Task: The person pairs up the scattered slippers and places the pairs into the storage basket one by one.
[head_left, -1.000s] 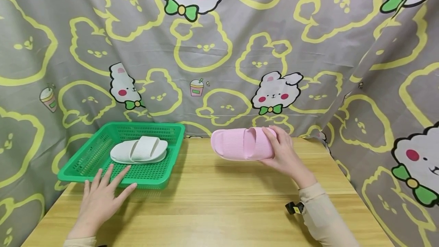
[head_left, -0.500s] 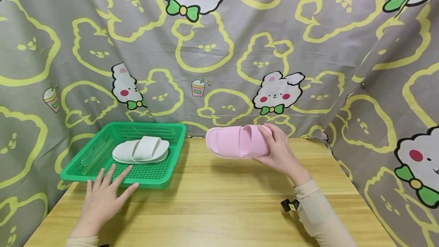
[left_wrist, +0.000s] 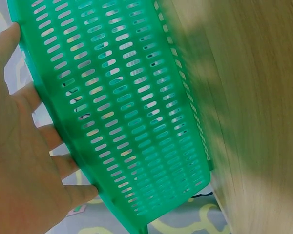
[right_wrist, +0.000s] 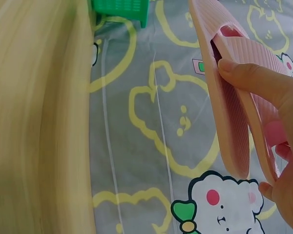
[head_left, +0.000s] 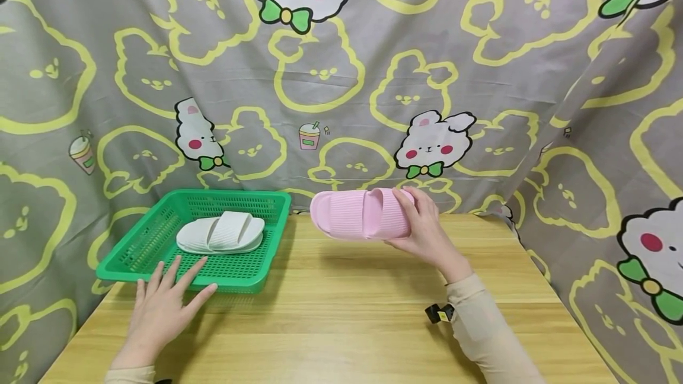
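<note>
My right hand point(head_left: 424, 227) grips a pair of pink slippers point(head_left: 347, 215) at one end, holding them off the table, soles together or nested. The right wrist view shows two pink slippers point(right_wrist: 229, 112) side by side, with the thumb pressed on one sole's edge. A green slotted plastic basket point(head_left: 261, 283) stands on the left of the table. In it lies a pair of white slippers point(head_left: 213, 234), one partly hidden beneath the other. My left hand point(head_left: 162, 313) has its fingers spread, the tips at the basket's front rim; the left wrist view shows them touching it.
A wooden table point(head_left: 341, 330) spreads beneath both hands. Behind and to the sides hangs a grey curtain point(head_left: 341, 76) with yellow outlines and rabbit prints. A black strap-like device point(head_left: 440, 313) sits at the right wrist.
My right hand has carried the pink slippers leftward and slightly up, closer to the basket. The left hand stays at the basket rim, and the white slippers lie as before.
</note>
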{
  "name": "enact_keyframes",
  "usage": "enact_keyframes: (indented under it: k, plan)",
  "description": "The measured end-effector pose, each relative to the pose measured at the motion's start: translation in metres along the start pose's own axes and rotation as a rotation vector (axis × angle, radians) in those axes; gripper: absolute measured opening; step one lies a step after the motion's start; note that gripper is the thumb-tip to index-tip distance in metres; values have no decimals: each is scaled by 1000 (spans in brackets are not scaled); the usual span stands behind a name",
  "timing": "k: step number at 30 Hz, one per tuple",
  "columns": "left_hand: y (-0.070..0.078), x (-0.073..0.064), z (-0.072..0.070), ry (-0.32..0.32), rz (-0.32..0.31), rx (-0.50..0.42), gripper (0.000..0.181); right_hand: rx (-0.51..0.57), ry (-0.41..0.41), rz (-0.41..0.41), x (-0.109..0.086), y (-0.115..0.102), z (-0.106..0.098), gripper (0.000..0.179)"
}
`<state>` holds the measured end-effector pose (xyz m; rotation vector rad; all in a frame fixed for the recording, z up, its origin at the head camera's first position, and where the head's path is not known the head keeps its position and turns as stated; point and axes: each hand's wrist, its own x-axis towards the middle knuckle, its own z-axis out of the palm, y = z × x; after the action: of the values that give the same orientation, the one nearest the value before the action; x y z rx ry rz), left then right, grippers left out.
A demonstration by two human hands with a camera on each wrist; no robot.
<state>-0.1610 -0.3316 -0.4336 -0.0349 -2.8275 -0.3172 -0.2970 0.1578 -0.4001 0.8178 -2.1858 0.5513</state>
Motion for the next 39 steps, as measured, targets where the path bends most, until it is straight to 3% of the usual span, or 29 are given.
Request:
enact_keyframes:
  k: [22, 39]
  plan:
    - [0, 0, 0, 4, -2, -4, 66, 10, -23, 22, 22, -15, 16, 102]
    - [1, -1, 0, -10, -15, 0, 66, 25, -7, 41, 45, -41, 30, 102]
